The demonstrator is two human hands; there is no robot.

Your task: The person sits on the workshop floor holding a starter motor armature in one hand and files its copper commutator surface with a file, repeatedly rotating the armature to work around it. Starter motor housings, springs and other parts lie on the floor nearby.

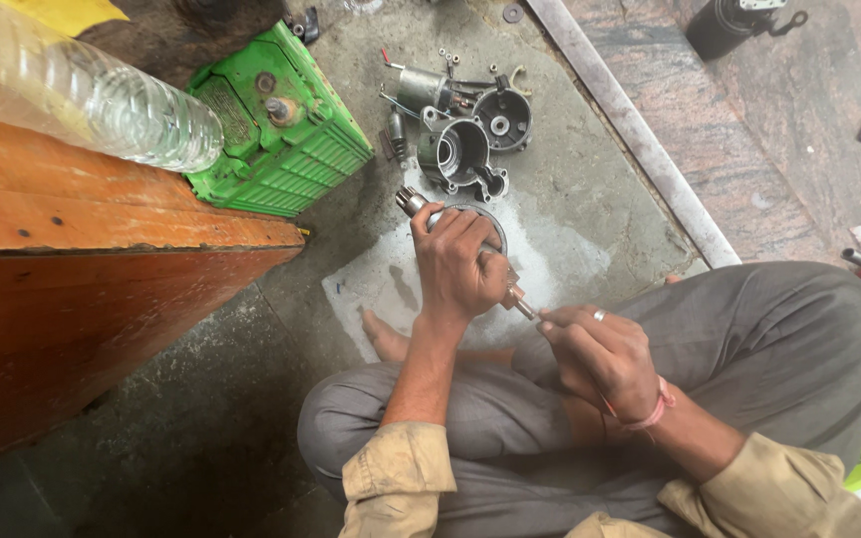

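I sit cross-legged on a concrete floor. My left hand (458, 264) grips a metal motor armature (417, 204) with a geared shaft end sticking out toward the upper left. My right hand (598, 351), with a ring and a pink wrist thread, pinches the thin shaft tip (523, 305) at the armature's other end. Both hands hover above a wet pale patch of floor (560, 261), in front of my grey trousers.
Dismantled motor housings (462, 151) and small bolts lie just beyond my hands. A green engine casing (281, 125) sits at upper left beside a wooden bench (102, 289) carrying a clear plastic bottle (92, 95). A metal rail (630, 125) runs diagonally on the right.
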